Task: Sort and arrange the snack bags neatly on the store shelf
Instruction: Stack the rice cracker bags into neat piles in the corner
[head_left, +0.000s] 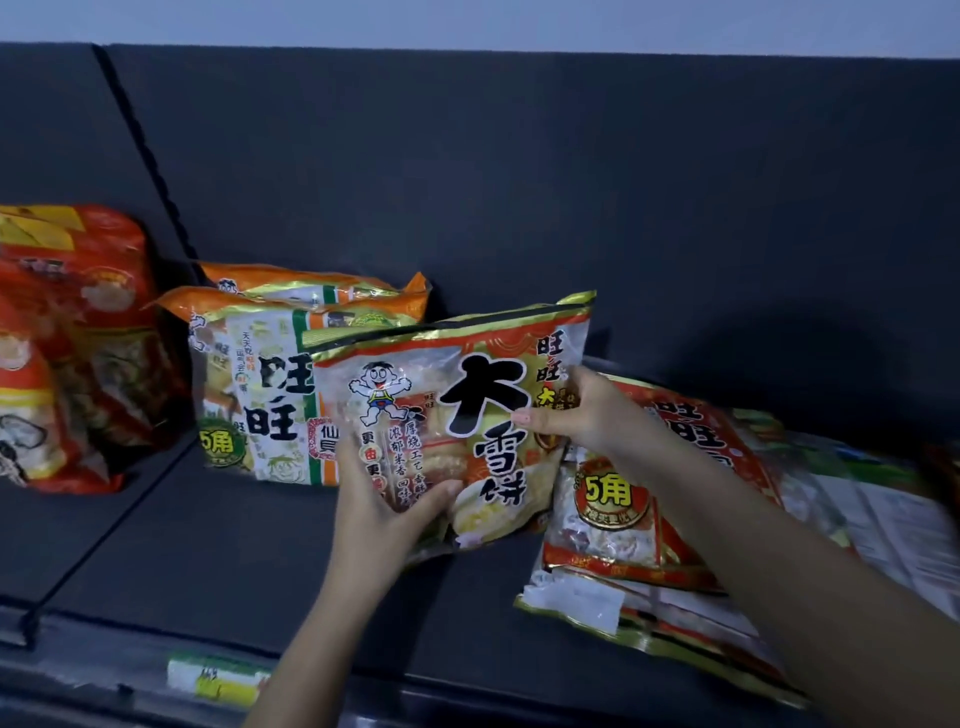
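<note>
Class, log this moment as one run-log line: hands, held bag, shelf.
red snack bag: upright, in front of orange-green bags | left hand: grips its lower edge | right hand: grips its right side | flat bags: piled at right

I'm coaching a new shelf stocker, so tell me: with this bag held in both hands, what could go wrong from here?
1. The held bag, gripped by the left hand and right hand, overlaps the upright orange-and-green bags. Pushing it in carelessly might topple them.
2. The flat pile on the right lies askew, reaching toward the front edge of the shelf, under the right forearm. A brush from the arm could slide it off.
</note>
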